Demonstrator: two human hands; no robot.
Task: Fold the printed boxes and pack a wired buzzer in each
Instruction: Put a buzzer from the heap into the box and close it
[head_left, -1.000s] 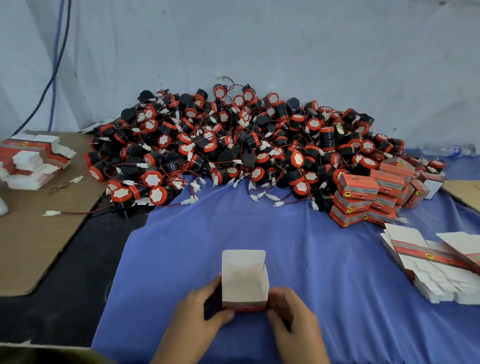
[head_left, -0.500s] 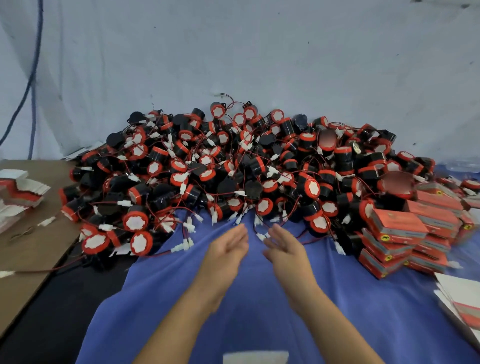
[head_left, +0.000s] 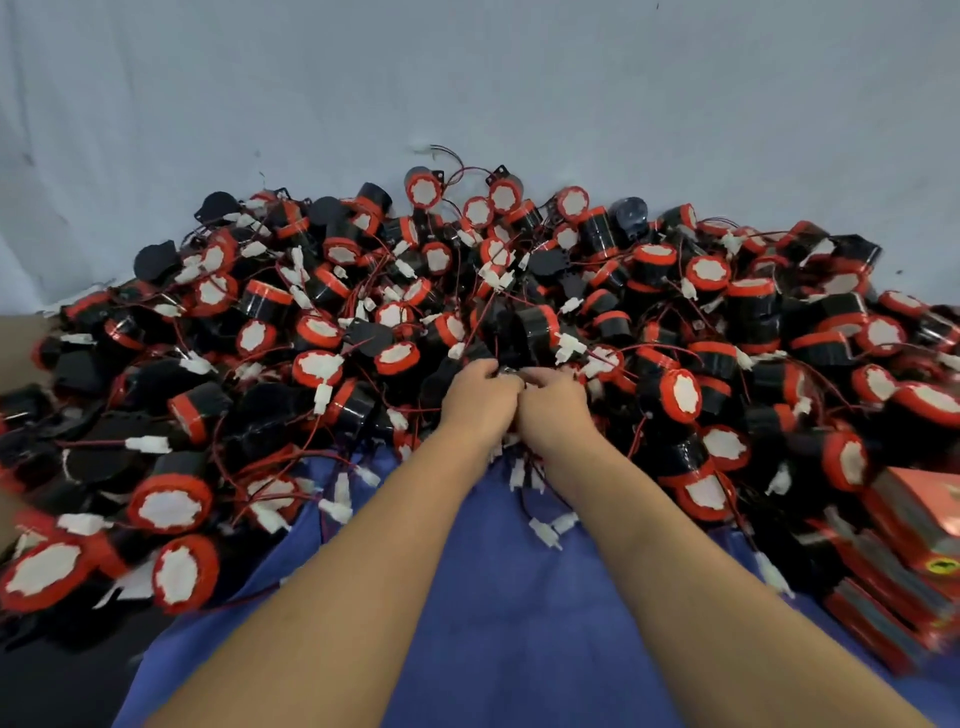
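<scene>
The heap of buzzers (head_left: 311, 364) fills the counter (head_left: 498, 634) from 9 o'clock round to 3. At 12 the left hand (head_left: 480, 402) and right hand (head_left: 553, 408) dig in side by side, fingers curled; whether either grips one, I cannot tell. Each looks light and hard, but thin wires (head_left: 244, 598) tangle: take the round body, not the wire. Packed boxes (head_left: 909, 530) lie at 4 o'clock.

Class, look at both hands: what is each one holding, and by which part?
It cannot be told: the left hand and right hand curl their fingers into the buzzer pile, hiding any hold.
</scene>
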